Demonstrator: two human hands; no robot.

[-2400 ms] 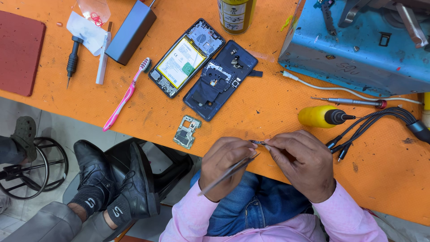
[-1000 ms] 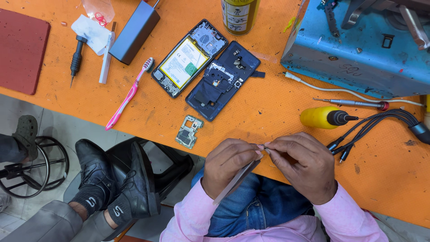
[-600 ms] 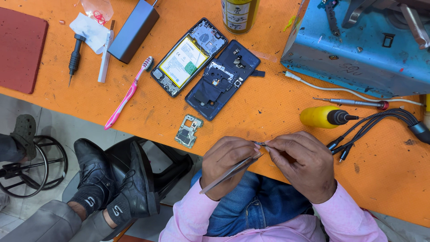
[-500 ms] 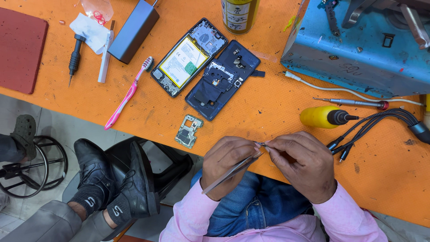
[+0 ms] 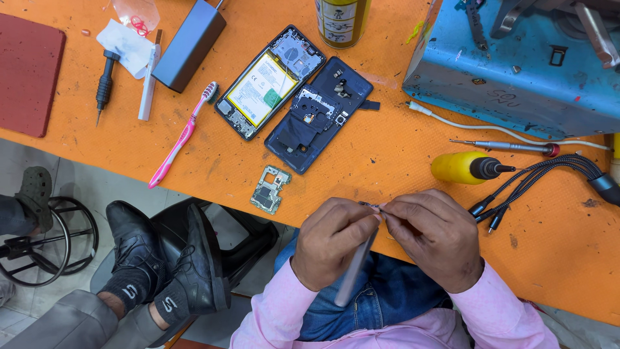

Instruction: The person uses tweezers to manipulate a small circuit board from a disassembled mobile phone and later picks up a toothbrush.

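My left hand [image 5: 332,251] grips grey metal tweezers [image 5: 354,271] at the near edge of the orange table [image 5: 400,155]. Its tips meet a tiny dark part [image 5: 371,205] pinched between the fingertips of my right hand [image 5: 434,236]. Both hands touch each other over the table edge. An opened phone body with a yellow battery [image 5: 270,83] and its dark blue back cover [image 5: 320,114] lie further up. A small green circuit board [image 5: 270,189] sits just left of my left hand.
A pink toothbrush [image 5: 181,137], dark screwdriver [image 5: 103,83], white pen [image 5: 149,77], grey box [image 5: 189,42], red mat [image 5: 27,72], yellow tin [image 5: 341,19], blue metal machine [image 5: 523,58], yellow-handled tool [image 5: 468,167], thin screwdriver [image 5: 507,147] and black cables [image 5: 546,178] lie around. Another person's black shoes [image 5: 168,258] rest below.
My hands have stayed together at the table edge with only slight shifts of the tweezers. The view has drifted a little.
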